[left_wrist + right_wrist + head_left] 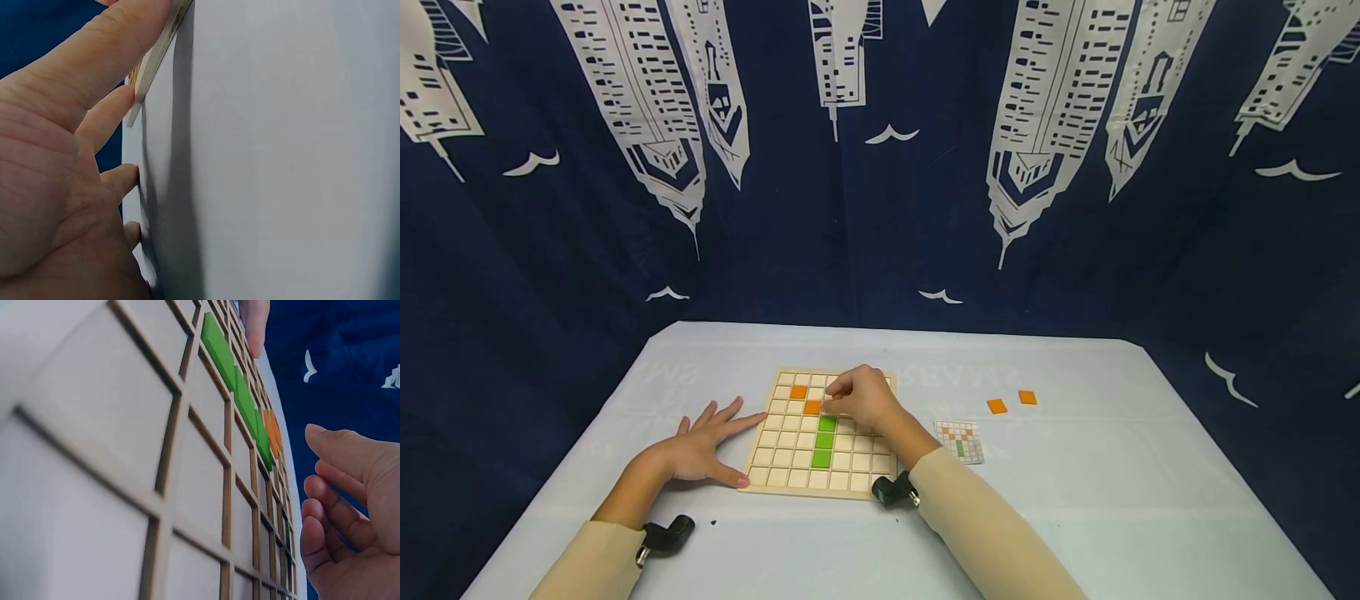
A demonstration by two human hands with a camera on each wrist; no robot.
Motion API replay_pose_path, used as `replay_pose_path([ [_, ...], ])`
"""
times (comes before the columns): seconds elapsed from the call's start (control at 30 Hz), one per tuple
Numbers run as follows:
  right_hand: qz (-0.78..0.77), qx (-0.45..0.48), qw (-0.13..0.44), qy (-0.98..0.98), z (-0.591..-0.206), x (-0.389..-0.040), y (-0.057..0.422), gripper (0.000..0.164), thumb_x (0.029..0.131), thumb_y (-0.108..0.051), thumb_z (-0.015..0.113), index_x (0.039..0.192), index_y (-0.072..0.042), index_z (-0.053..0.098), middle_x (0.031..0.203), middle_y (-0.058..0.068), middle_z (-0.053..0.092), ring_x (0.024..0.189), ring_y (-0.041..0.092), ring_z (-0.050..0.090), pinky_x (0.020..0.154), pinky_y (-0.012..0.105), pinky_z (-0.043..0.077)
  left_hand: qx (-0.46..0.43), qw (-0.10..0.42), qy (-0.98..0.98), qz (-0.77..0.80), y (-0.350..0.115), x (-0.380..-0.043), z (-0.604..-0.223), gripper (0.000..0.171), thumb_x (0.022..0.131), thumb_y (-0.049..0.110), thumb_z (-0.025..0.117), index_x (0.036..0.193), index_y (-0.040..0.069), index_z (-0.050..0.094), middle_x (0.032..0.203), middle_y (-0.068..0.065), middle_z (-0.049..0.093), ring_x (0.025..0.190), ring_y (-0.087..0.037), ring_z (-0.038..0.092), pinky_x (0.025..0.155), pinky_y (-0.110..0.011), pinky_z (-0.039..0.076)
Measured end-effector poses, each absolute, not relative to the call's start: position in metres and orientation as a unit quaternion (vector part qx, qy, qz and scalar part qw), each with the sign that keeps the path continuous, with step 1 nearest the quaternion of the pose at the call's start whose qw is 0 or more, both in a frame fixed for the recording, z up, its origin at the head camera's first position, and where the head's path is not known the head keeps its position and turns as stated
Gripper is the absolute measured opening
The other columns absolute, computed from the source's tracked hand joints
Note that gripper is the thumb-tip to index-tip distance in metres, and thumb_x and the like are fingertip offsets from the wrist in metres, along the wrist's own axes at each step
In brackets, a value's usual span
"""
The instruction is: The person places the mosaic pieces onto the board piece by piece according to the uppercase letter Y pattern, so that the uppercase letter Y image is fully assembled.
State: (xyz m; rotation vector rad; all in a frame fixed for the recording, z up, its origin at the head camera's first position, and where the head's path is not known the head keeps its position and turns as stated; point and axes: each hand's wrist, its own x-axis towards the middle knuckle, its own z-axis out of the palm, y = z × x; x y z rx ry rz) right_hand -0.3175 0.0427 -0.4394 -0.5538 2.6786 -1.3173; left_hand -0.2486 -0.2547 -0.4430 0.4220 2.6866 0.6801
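A wooden grid board (880,493) lies on the white table. On it are two orange tiles, one orange tile (798,392) near the back left and another orange tile (812,407) beside my right fingertips. Three green tiles (823,440) form a column in front of them, also seen as green tiles (247,403) in the right wrist view. My left hand (700,446) is spread, with thumb and index finger touching the board's left edge. Over the back middle of the board hovers my right hand (868,398), fingers loosely bent; the right wrist view shows nothing between them.
Right of the board lies a small pattern card (959,442), partly beside my right forearm. Two loose orange tiles, one orange tile (997,407) and another orange tile (1027,397), lie farther right. A dark blue printed cloth (850,208) hangs behind the table.
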Motion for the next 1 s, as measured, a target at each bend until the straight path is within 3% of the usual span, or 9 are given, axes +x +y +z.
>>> replay_pose_path([
  [0.37, -0.469, -0.195, 0.008, 0.861, -0.439, -0.306, 0.073, 0.028, 0.084, -0.021, 0.086, 0.105, -0.004, 0.08, 0.097, 0.008, 0.077, 0.075, 0.011, 0.06, 0.066, 0.024, 0.051, 0.148, 0.169, 0.944, 0.242, -0.254, -0.246, -0.443, 0.11, 0.065, 0.05, 0.092, 0.159, 0.025, 0.039, 0.17, -0.027, 0.008, 0.151, -0.063, -0.006, 0.109, -0.086, -0.008],
  [1.0, -0.513, -0.141, -0.051, 0.845, -0.438, -0.284, 0.139, 0.024, 0.08, -0.018, 0.088, 0.101, -0.008, 0.082, 0.093, 0.004, 0.077, 0.081, 0.012, 0.065, 0.071, 0.023, 0.054, 0.152, 0.168, 0.942, 0.246, -0.253, -0.246, -0.44, 0.11, 0.066, 0.05, 0.092, 0.159, 0.023, 0.039, 0.17, -0.027, 0.007, 0.151, -0.064, -0.006, 0.108, -0.086, -0.008],
])
